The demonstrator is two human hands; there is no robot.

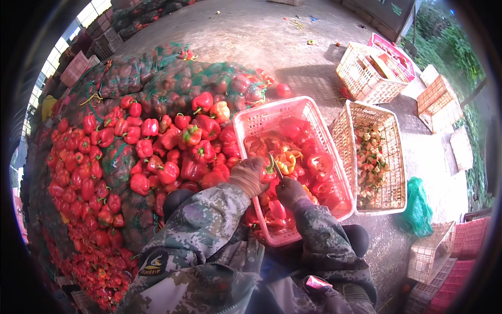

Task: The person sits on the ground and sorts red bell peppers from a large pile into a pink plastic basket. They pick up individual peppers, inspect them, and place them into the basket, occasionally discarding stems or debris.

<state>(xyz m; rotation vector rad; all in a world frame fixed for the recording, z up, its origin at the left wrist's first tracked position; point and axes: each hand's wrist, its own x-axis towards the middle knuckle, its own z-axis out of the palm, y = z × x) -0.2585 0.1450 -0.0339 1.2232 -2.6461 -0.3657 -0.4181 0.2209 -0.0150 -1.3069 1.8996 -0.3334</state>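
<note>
My left hand, in a dark glove with a banded cuff, holds a red bell pepper with a green stem over the near left part of a pink plastic crate. A knife is gripped in my right hand, its blade pointing up beside the stem. Beneath both hands the crate holds many red peppers, several of them cut open. An orange-yellow pepper with an opened top lies just past the blade. To the left, a large heap of whole red bell peppers reaches the crate's side.
A cream plastic crate with pepper cores and stems adjoins the pink crate on the right. Green mesh sacks of peppers lie behind the heap. A green net bag, another cream crate and stacked pink crates stand at the right.
</note>
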